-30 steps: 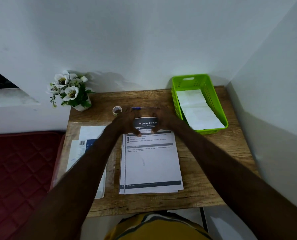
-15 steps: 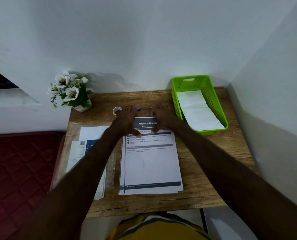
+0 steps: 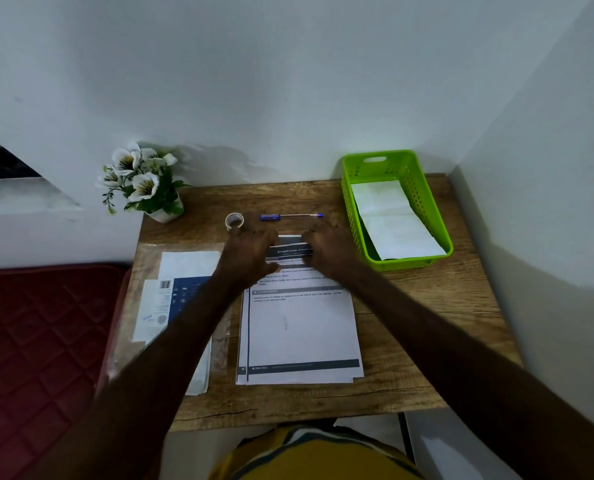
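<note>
**Top sheet's far edge comes up off the stack**

Your left hand (image 3: pixel 250 254) and right hand (image 3: pixel 326 252) sit at the far edge of the top sheet (image 3: pixel 299 323), one on each side of its dark header band. On both hands the fingers are curled over that edge and appear to pinch it; the thumbs are hidden, so the grip is a judgement.

A second ago your hands lay flatter on the header and covered part of the pen (image 3: pixel 290 216). Now they have drawn slightly toward you and the pen shows whole. The header band sits raised, with a white strip showing behind it. That reads as the start of lifting or folding the sheet toward you. The rest of the sheet lies flat on its stack in the middle of the table (image 3: pixel 427 323), its near edge close to the table's near edge.

Just beyond your left hand stands a tape roll (image 3: pixel 234 221), the pen to its right. The green basket (image 3: pixel 351 202) fills the far right corner with a folded paper (image 3: pixel 392 223) inside. A flower pot (image 3: pixel 143 183) stands at the far left corner. A second pile of papers (image 3: pixel 181 271) lies along the left edge.
</note>
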Action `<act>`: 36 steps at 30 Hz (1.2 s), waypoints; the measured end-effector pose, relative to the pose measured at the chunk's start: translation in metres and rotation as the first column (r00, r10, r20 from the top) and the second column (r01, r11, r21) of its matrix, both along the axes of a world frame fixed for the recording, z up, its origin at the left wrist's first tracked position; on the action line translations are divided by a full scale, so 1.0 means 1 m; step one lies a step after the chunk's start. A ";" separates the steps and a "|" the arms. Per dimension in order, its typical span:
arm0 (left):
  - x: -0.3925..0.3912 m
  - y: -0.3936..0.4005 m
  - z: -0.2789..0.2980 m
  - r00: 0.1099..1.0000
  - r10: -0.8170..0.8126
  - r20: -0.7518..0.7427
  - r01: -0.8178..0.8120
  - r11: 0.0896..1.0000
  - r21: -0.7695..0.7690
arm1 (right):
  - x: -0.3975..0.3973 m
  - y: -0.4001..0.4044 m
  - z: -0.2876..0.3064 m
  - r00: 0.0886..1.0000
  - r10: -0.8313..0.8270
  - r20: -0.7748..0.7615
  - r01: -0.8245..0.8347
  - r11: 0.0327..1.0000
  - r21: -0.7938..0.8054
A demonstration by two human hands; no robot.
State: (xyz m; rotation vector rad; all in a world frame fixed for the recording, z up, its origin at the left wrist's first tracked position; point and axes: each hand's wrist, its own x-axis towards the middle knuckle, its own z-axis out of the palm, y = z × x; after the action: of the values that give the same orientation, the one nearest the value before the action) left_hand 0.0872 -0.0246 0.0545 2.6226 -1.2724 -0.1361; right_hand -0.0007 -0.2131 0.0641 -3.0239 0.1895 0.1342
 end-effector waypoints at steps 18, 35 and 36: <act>-0.059 0.042 -0.068 0.991 -0.081 0.107 0.081 0.997 0.002 | -0.084 0.049 -0.062 0.992 -0.024 0.124 0.026 1.000 -0.010; -0.068 0.039 -0.072 0.998 0.002 0.060 -0.004 1.000 0.029 | -0.099 0.043 -0.074 0.978 -0.157 0.137 0.144 0.985 0.099; -0.069 0.038 -0.072 0.999 0.011 0.043 -0.013 1.000 0.028 | -0.103 0.039 -0.074 0.974 -0.180 0.136 0.168 0.981 0.094</act>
State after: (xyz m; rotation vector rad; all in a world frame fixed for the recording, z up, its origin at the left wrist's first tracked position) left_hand 0.0184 0.0131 -0.0176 2.6706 -1.2776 -0.0968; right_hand -0.1040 -0.1740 -0.0101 -2.9032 0.4237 -0.0895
